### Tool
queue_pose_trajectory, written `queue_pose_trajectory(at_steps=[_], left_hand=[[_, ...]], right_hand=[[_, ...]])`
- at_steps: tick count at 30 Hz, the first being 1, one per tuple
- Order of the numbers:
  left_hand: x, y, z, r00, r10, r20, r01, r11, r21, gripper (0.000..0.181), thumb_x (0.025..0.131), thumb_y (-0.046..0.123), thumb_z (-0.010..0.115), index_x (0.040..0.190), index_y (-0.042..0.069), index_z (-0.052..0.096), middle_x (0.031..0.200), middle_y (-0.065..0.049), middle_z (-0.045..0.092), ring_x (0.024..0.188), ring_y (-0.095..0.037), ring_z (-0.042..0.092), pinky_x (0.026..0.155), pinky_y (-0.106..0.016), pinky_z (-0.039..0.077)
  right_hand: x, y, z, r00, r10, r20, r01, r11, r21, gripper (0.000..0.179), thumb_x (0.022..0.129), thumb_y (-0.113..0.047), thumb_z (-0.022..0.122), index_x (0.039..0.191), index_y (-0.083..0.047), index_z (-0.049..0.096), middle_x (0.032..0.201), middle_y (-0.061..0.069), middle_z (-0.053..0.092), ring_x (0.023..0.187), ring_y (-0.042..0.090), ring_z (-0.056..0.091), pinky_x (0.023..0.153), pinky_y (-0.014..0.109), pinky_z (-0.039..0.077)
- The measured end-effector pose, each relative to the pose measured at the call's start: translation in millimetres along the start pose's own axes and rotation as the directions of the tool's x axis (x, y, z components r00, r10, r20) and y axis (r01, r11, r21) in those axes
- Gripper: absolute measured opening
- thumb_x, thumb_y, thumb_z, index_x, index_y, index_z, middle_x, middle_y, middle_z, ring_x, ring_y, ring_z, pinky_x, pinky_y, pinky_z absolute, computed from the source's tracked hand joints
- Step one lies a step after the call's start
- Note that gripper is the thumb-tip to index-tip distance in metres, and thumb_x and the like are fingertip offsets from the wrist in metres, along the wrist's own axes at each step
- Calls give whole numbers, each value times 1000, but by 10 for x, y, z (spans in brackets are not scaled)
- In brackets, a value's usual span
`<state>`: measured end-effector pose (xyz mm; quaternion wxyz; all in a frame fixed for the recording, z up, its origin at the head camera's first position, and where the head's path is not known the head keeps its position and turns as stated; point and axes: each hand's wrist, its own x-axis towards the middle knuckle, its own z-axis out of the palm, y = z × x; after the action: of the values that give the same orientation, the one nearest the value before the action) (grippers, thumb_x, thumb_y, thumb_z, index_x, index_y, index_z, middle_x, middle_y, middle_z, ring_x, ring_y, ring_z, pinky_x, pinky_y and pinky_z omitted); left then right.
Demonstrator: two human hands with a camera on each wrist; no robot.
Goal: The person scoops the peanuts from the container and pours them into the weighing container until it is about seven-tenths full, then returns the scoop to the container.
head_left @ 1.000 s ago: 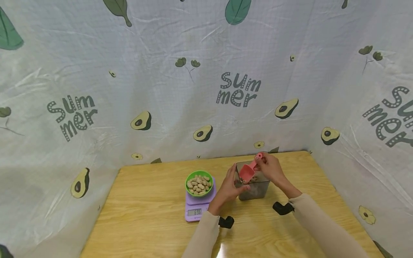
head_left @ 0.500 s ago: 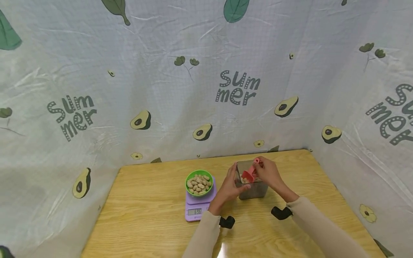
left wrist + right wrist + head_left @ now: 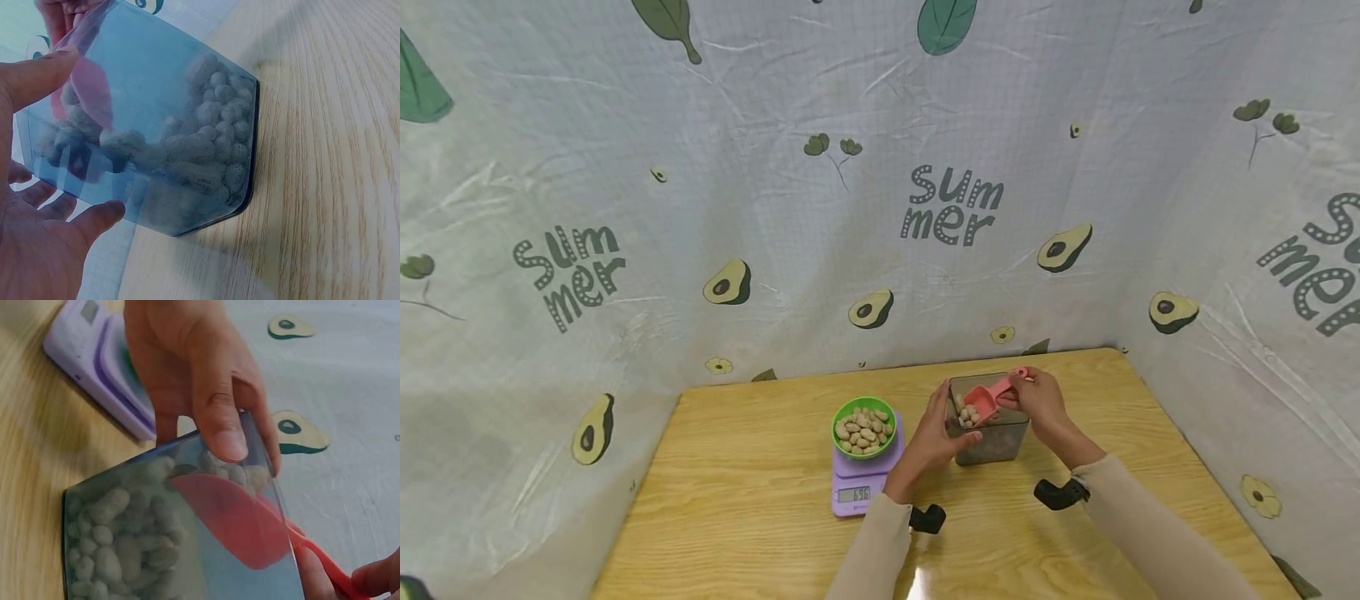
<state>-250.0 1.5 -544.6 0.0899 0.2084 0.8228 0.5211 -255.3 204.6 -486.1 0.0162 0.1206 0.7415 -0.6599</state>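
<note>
A clear, dark-tinted container (image 3: 988,447) stands on the table, with peanuts (image 3: 197,150) heaped inside it. My left hand (image 3: 931,435) holds its near left corner, thumb on the front wall and fingers along the left side. My right hand (image 3: 1043,407) pinches the handle of a pink scoop (image 3: 982,402) at the container's right side. The scoop's bowl (image 3: 240,515) is inside the container near the top, seen through the wall in the right wrist view, with peanuts at its mouth. Part of the right hand lies outside the right wrist view.
Left of the container, a green bowl (image 3: 835,440) full of peanuts sits on a purple kitchen scale (image 3: 852,477), whose display shows digits 696. The wooden table (image 3: 737,500) meets a printed sheet (image 3: 790,250) hung behind it.
The scoop dipped down into the container, then rose and tilted, its handle swinging right with my right hand. Peanuts now show at its mouth. My left hand stayed in place.
</note>
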Motion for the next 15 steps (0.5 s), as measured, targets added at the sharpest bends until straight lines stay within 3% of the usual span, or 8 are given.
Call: queue_pose_trajectory(at_steps=[7,15], left_hand=[[0,11,-6,1000,6,12,-6,1000,-7,102,89,39,72,160,22,1,166,-11,8,146,-35,32,108,-49,43],[31,6,-3,1000,10,4,-10,1000,26,101,90,38,71,160,18,2,166,-12,8,146,-36,31,109,-49,42]], right_hand=[[-6,22,-149,998,52,35,-57,980,193,44,107,-12,34,141,16,33,79,-4,66,71,3,70,76,22,58],[-51,48,-240,994,108,25,-111,939,325,38,108,-18,35,136,8,39,82,-4,68,76,5,72,78,23,58]])
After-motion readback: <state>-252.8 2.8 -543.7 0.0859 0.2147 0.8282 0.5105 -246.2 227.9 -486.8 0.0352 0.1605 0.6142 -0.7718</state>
